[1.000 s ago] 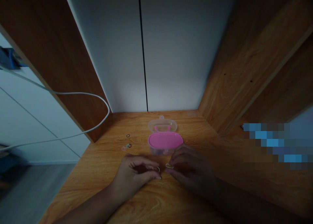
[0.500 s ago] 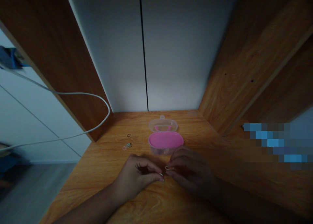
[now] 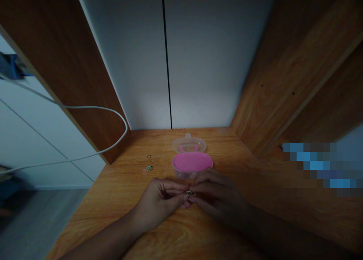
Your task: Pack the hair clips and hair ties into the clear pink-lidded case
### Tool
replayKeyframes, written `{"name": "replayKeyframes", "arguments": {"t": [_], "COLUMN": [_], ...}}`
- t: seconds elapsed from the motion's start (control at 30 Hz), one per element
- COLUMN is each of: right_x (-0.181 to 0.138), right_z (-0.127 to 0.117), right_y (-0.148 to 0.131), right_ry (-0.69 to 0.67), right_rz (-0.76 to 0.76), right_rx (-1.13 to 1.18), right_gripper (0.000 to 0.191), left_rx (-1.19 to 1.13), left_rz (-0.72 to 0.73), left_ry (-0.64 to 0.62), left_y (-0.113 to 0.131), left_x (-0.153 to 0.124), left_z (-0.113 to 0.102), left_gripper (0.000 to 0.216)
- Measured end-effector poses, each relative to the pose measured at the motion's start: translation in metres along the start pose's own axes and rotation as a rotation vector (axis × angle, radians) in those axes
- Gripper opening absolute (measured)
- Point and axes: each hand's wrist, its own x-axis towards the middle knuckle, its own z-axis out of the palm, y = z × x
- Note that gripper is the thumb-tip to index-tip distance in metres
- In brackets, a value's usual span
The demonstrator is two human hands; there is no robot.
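Observation:
My left hand (image 3: 159,204) and my right hand (image 3: 217,192) meet low over the wooden table, thumbs and fingertips pinched close together. Between them show small pale elastic bands (image 3: 191,194), thin loops that seem to overlap; the fingers partly cover them. Just beyond my right hand stands a small oval clear plastic box (image 3: 184,174) with a pink inner cover (image 3: 193,162) on top. Its clear lid (image 3: 189,142), with a pink handle, lies hinged back behind it.
Left of the box, a dark elastic band (image 3: 149,156) lies alone; nearer are a pink band (image 3: 144,171), a green one (image 3: 149,168) and a dark one (image 3: 151,168). A white cable (image 3: 124,120) loops at the left. Wooden side panels and a white back wall (image 3: 136,82) enclose the table.
My hands have come together. The pale loop in my right fingers and the small pale piece in my left, apart before, now meet between the fingertips.

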Motion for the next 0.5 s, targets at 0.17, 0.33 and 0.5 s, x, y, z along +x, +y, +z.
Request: {"name": "replayKeyframes", "arguments": {"t": [0.17, 0.33, 0.5], "right_x": [-0.0009, -0.0007, -0.0029], "right_z": [0.0001, 0.0005, 0.0008], "right_y": [0.0021, 0.0021, 0.0018], "right_ry": [-0.011, -0.03, -0.045], "right_rz": [-0.032, -0.053, -0.047], "right_rx": [-0.023, -0.063, -0.128], "right_gripper": [0.021, 0.022, 0.021], "left_rx": [0.066, 0.289, 0.629], "left_rz": [0.097, 0.232, 0.438], "left_ry": [-0.021, 0.0, 0.015], "left_y": [0.0035, 0.0067, 0.0073], "left_x": [-0.0013, -0.005, -0.0088], "left_z": [0.0019, 0.0034, -0.0008], "left_gripper": [0.024, 0.027, 0.042]}}
